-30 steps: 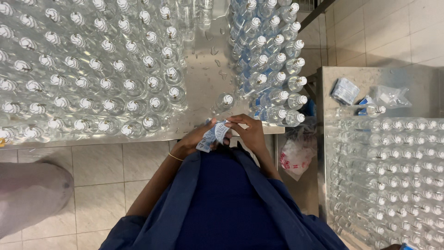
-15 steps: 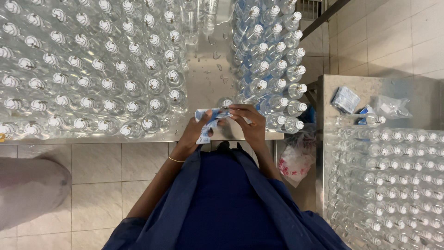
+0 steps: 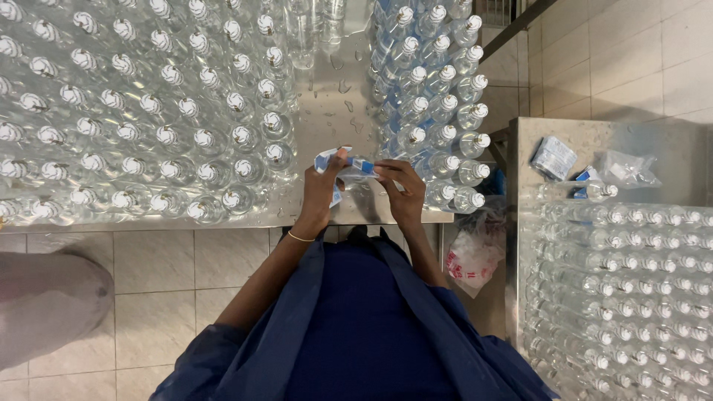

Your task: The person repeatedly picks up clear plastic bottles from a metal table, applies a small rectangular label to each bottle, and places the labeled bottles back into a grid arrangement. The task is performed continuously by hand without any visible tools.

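Note:
Over the front edge of a wet steel table (image 3: 327,111), both my hands hold a blue-and-white label sleeve (image 3: 349,165). My left hand (image 3: 321,187) grips its left end, and my right hand (image 3: 401,189) pinches its right end. A mass of clear unlabelled bottles (image 3: 148,119) with white caps stands to the left of my hands. To the right stand bottles with blue labels (image 3: 438,96). A thin bracelet circles my left wrist.
A second steel table (image 3: 535,148) at the right carries rows of clear bottles lying down (image 3: 624,282) and packs of labels (image 3: 553,157). A plastic bag (image 3: 471,256) hangs between the tables. Someone's pale-clad leg (image 3: 44,308) is at the lower left on the tiled floor.
My hands have moved up from my chest toward the table and spread the label sleeve out between them.

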